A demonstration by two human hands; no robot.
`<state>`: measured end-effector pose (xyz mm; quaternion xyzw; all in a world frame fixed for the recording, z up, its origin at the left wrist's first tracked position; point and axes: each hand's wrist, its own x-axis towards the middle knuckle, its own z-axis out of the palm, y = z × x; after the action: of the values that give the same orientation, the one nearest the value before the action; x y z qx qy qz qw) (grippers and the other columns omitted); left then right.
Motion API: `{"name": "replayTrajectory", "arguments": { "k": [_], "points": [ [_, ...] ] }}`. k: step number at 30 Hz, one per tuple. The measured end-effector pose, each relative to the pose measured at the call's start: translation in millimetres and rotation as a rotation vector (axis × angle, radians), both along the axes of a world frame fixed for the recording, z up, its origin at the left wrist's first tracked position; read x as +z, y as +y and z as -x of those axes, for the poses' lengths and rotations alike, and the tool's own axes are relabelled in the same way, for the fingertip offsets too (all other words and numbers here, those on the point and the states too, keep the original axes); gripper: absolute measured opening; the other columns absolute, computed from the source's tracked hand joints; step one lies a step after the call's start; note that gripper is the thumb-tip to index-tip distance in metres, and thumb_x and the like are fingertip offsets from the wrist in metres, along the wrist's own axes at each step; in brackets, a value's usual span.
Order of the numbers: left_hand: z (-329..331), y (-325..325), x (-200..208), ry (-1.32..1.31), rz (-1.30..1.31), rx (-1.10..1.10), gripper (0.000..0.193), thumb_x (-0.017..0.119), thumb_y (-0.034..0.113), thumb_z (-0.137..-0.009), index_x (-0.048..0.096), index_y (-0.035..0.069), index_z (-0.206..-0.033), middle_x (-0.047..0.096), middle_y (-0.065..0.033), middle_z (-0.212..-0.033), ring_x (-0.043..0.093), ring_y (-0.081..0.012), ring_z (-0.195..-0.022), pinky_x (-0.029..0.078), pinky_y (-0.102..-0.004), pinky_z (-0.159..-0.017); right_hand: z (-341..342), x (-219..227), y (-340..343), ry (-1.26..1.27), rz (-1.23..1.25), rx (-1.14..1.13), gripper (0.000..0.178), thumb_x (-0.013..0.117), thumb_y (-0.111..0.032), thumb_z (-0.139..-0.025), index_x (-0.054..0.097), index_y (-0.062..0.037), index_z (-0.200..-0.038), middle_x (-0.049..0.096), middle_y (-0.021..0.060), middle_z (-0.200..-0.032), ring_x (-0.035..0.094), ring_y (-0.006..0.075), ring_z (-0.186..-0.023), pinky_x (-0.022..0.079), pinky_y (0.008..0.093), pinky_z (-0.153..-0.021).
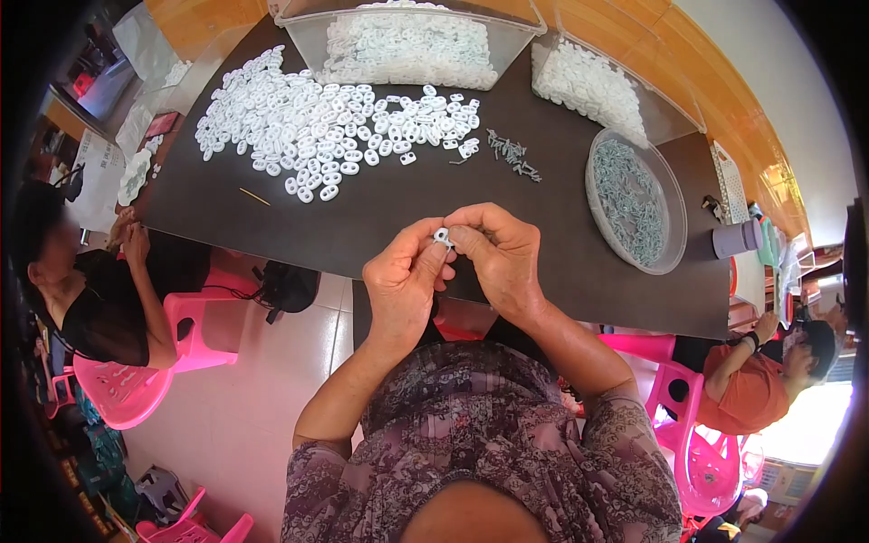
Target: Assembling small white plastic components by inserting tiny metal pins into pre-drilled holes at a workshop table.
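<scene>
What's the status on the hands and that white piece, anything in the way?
Left hand and right hand: both pinching. White piece: held between them, partly covered. Nothing visibly in the way; white pile beyond.

This looks like a small workshop, with little white parts (pixel 281 127) heaped on a big dark table (pixel 326 231), tiny metal bits (pixel 626 204) in a tub (pixel 672 237), and pink chairs (pixel 127 389) around.

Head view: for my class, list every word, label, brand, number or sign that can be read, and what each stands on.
Pale sheet, far left: dark printed characters, not copied out here.
White piece between left hand and right hand: no lettering visible.
Loose white pieces: none visible.
Grey-purple cup: any marking is too small to read.
</scene>
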<state>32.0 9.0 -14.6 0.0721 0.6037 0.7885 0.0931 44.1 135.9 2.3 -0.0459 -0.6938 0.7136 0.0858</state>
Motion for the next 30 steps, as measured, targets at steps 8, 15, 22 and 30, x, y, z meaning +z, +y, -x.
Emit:
{"name": "replayTrajectory", "arguments": {
  "k": [8,15,22,30],
  "points": [
    [0.5,-3.3,-2.2,-0.010,-0.036,0.010,0.021,0.055,0.003,-0.091,0.060,-0.001,-0.110,0.064,-0.0035,-0.082,0.057,-0.0051,-0.066,0.046,-0.0175,-0.055,1.8,-3.9,-1.0,0.012,-0.067,0.035,0.010,0.055,0.004,-0.086,0.062,0.0042,-0.092,0.063,0.0041,-0.081,0.057,0.0066,-0.073,0.047,0.0211,-0.066],
    [7.1,-6.1,-7.5,-0.042,-0.228,0.020,0.022,0.056,0.002,-0.089,0.059,-0.008,-0.108,0.065,-0.0101,-0.086,0.060,-0.0120,-0.067,0.049,-0.0233,-0.056,-4.6,0.9,1.4,0.211,-0.523,0.068,0.026,0.064,0.006,-0.075,0.062,0.0006,-0.100,0.060,0.0064,-0.089,0.055,0.0109,-0.072,0.047,0.0243,-0.066],
    [3.6,-0.5,5.8,-0.184,-0.263,0.035,0.020,0.054,0.000,-0.089,0.059,-0.009,-0.107,0.065,-0.0097,-0.084,0.059,-0.0105,-0.063,0.049,-0.0210,-0.059,-1.0,-3.9,2.3,0.470,-0.662,-0.058,0.029,0.067,0.002,-0.066,0.062,-0.0012,-0.095,0.061,0.0096,-0.087,0.054,0.0242,-0.072,0.046,0.0335,-0.061],
    [0.8,-5.1,2.1,-0.074,-0.224,-0.027,0.023,0.057,0.003,-0.089,0.061,-0.007,-0.109,0.065,-0.0088,-0.086,0.059,-0.0114,-0.066,0.049,-0.0217,-0.060,-4.0,-3.5,9.3,0.592,-0.708,-0.067,0.029,0.069,0.005,-0.066,0.063,0.0024,-0.095,0.062,0.0115,-0.087,0.054,0.0191,-0.068,0.046,0.0289,-0.058]
  ]
}}
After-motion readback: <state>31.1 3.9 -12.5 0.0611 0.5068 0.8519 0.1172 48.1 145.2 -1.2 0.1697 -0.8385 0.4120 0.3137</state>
